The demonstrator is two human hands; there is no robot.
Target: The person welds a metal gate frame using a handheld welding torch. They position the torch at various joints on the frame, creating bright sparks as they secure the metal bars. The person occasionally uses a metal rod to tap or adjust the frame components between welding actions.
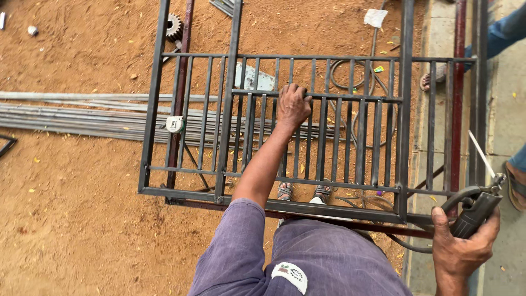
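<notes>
The dark welding electrode holder with its pale rod (475, 211) is clasped firmly in the right hand (460, 249), off the frame's edge. The black steel barred grille frame (307, 126), largely assembled, is gripped at a crossbar by the left hand (292, 105). Beyond it, a white paper scrap (375, 17) is seen on the sand.

Rods (82, 118) lying at 9 o'clock on sand (71, 219); gear (174, 26) at 11; cable coil (350, 74) nr 1; paper scrap (376, 17) at 1.
</notes>
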